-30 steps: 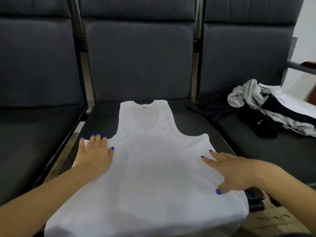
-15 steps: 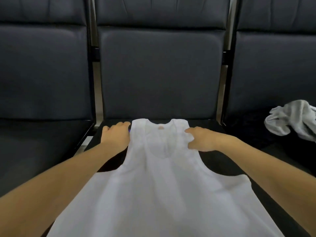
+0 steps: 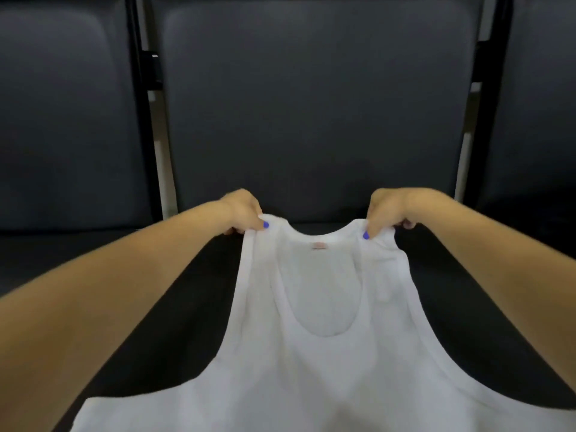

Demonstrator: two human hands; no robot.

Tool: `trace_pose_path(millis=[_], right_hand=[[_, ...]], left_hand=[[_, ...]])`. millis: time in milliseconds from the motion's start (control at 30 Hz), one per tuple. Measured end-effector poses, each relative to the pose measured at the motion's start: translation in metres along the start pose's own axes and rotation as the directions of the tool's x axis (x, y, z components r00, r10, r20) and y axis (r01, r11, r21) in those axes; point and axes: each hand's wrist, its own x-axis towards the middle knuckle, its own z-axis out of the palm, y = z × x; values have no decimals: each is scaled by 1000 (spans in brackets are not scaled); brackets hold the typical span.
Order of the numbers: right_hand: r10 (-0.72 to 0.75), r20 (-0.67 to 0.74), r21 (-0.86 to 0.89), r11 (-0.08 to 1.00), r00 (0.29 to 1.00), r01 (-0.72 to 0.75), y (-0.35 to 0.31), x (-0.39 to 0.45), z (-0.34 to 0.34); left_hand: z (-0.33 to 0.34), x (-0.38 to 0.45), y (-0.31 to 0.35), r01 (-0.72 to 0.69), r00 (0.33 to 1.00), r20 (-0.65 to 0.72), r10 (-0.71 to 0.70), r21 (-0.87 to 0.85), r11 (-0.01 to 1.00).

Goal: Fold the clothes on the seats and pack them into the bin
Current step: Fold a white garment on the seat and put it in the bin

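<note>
White cotton fills the lower middle of your view: the tank top (image 3: 324,338) lies spread on the dark centre seat (image 3: 174,322), its hem running off at 6 o'clock and its neckline toward 12 o'clock. Your left hand (image 3: 244,215) pinches the strap at about 11 o'clock of the garment, thumb on top. Your right hand (image 3: 385,215) pinches the opposite strap at about 1 o'clock in the same way. Both straps are lifted slightly off the cushion. The grey seat backrest (image 3: 311,104) stands upright just beyond your knuckles.
</note>
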Motion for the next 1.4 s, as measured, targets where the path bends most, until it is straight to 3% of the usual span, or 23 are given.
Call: trace_pose_path(millis=[33,100,200,333,433,600,900,1100,1400], right_hand=[[15,-35,-10,1000,999,-15,1,4,-5],[24,-236,5,1000,971,-23,4,10,-13],[90,-502,155,988,860,-13,7,14,-21],[132,-525,376,922,841,91,8,-2,-31],[102,-544,488,846,833,215,12,-37,-39],[57,-521,628,701,852,337,25,-129,-54],[-144,-505,611,637,851,470,53,-286,-57],[-248,-450,602,626,858,496,66,-357,-38],[-351,-121,603,717,928,350,76,-407,40]], left_hand=[[-3,4,1,-22,997,-69,19,-31,999],[-9,11,3,-63,971,-234,43,-77,995],[-17,15,12,-84,927,-374,36,-112,990],[-33,-1,26,-70,912,-409,-9,-176,982],[-52,-32,37,-103,916,-398,-54,-363,926],[-90,-108,54,-195,938,-347,11,-502,843],[-130,-264,68,-300,937,-293,192,-386,873],[-124,-337,55,-302,945,-243,218,-398,866],[-59,-404,8,-183,977,40,210,-353,917]])
